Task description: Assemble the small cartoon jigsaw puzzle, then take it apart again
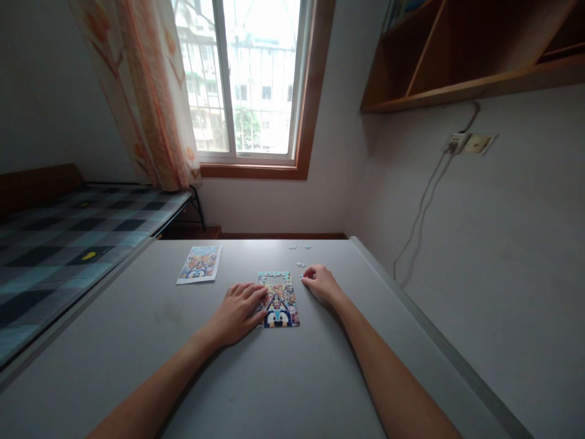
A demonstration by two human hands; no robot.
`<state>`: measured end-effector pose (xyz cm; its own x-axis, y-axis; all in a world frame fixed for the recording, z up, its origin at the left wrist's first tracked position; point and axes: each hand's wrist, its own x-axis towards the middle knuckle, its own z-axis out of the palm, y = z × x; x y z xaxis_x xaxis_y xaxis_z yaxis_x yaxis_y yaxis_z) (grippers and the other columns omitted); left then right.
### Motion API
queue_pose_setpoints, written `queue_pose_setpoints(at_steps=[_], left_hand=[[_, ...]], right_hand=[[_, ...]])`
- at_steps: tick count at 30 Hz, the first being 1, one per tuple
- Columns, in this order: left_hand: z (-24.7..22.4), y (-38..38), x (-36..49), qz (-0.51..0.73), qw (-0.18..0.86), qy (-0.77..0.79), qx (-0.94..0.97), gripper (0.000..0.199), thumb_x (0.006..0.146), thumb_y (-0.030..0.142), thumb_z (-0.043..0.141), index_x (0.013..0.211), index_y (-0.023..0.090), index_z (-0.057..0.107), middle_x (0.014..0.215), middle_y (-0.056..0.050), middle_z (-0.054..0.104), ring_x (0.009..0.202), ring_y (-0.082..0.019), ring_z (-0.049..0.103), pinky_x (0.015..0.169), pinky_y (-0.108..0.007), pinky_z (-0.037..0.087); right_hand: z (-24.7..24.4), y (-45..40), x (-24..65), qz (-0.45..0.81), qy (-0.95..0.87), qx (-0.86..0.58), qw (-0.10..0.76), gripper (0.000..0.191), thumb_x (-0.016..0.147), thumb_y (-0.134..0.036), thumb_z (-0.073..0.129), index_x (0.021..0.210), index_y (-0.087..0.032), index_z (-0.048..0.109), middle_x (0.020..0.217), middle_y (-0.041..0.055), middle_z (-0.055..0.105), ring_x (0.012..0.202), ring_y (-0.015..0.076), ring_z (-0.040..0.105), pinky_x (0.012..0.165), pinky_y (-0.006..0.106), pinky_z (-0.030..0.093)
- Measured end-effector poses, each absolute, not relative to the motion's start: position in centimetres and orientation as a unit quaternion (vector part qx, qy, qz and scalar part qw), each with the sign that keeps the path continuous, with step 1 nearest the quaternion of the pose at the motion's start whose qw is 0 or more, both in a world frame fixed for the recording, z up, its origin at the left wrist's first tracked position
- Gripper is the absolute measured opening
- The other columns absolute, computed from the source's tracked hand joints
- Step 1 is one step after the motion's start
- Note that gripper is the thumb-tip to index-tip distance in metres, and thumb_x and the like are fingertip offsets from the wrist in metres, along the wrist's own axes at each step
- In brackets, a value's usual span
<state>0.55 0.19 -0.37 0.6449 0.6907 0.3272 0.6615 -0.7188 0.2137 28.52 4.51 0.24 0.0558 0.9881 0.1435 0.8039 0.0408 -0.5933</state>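
Note:
A jigsaw puzzle [281,305] with a blue cartoon face at its bottom lies on the grey table [183,341], with a gap near its top. My left hand [240,311] rests flat, fingers spread, over the puzzle's left edge. To the right of the puzzle, my right hand [320,283] pinches what looks like a small puzzle piece [302,277] at the table surface. Loose pieces [300,265] lie just beyond the right fingers, and more pieces [308,247] sit farther back.
A printed picture sheet [200,264] lies at the table's back left. A bed [91,225] with a checked cover stands on the left. Beyond the table are a window and curtain [155,91]; a wooden shelf [457,85] hangs at the upper right.

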Motion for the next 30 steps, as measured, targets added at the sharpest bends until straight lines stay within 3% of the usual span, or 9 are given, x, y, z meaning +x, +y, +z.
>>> queue_pose_setpoints(at_steps=[16, 21, 24, 30], left_hand=[[-0.3, 0.1, 0.6, 0.188, 0.047, 0.375, 0.907, 0.044, 0.094, 0.044, 0.046, 0.135, 0.028, 0.047, 0.134, -0.005, 0.054, 0.124, -0.025, 0.045, 0.105, -0.043, 0.033], [-0.1, 0.0, 0.7, 0.19, 0.05, 0.378, 0.905, 0.043, 0.094, 0.044, 0.046, 0.134, 0.028, 0.048, 0.134, -0.005, 0.055, 0.124, -0.025, 0.045, 0.106, -0.043, 0.031], [0.1, 0.0, 0.7, 0.194, 0.051, 0.377, 0.904, 0.042, 0.094, 0.045, 0.046, 0.133, 0.029, 0.048, 0.134, -0.005, 0.055, 0.124, -0.025, 0.046, 0.106, -0.042, 0.031], [0.1, 0.0, 0.7, 0.196, 0.043, 0.372, 0.906, 0.042, 0.093, 0.044, 0.048, 0.133, 0.03, 0.049, 0.132, -0.004, 0.056, 0.123, -0.024, 0.047, 0.105, -0.041, 0.032]], right_hand=[[0.0, 4.7, 28.8, 0.202, -0.65, -0.668, 0.302, 0.013, 0.071, -0.019, 0.069, 0.083, -0.015, 0.069, 0.084, 0.0065, 0.069, 0.077, 0.0164, 0.063, 0.073, 0.026, 0.047], [0.1, 4.4, 28.5, 0.225, -0.636, -0.655, 0.341, 0.015, 0.07, -0.018, 0.067, 0.084, -0.015, 0.067, 0.08, 0.0045, 0.068, 0.073, 0.0148, 0.061, 0.07, 0.025, 0.046], [0.0, 4.4, 28.2, 0.237, -0.626, -0.629, 0.395, 0.027, 0.07, -0.019, 0.062, 0.097, -0.016, 0.067, 0.077, 0.002, 0.066, 0.064, 0.0124, 0.057, 0.064, 0.024, 0.045], [-1.0, 4.9, 26.9, 0.311, -0.607, -0.539, 0.494, 0.033, 0.07, -0.038, 0.063, 0.093, -0.015, 0.073, 0.076, 0.0042, 0.068, 0.06, 0.013, 0.055, 0.058, 0.026, 0.045]])
